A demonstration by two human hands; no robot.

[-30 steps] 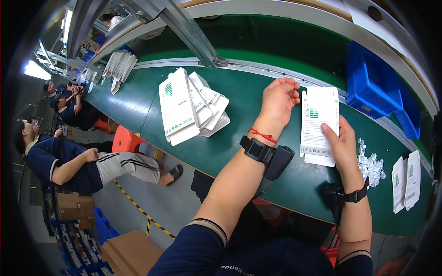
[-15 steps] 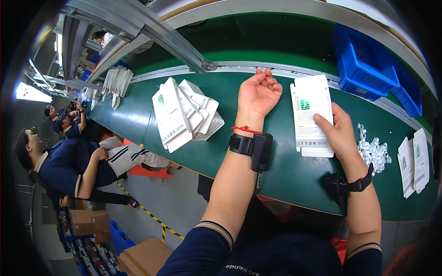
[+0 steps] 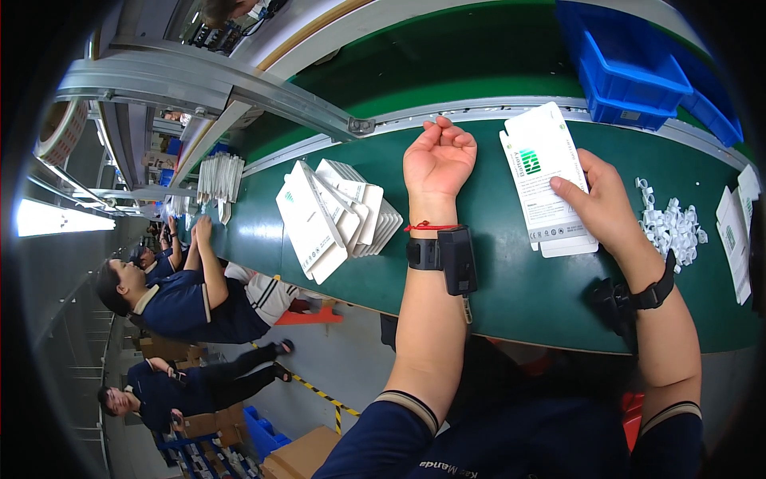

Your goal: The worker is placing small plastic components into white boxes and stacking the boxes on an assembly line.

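My right hand (image 3: 602, 199) grips a flat white cardboard box sleeve (image 3: 542, 180) with green print by its right side, thumb on top and fingers behind. The sleeve leans slightly over the green table. My left hand (image 3: 437, 164) rests palm up to the left of it, holding nothing, its fingers loosely curled. A fanned stack of similar flat sleeves (image 3: 309, 227) lies left of my left hand. Beyond my right hand sits a heap of small white ring-like plastic pieces (image 3: 672, 227).
More flat sleeves (image 3: 734, 243) lie at the table's right end, and a bundle (image 3: 219, 180) stands far left. Blue plastic bins (image 3: 630, 76) are at the back right. A metal frame post (image 3: 319, 112) crosses the back edge. Co-workers (image 3: 187, 299) are on the left.
The whole view has shifted and turned. The sleeve in my right hand has tilted a little, its top leaning left. A standing person has come into view at lower left.
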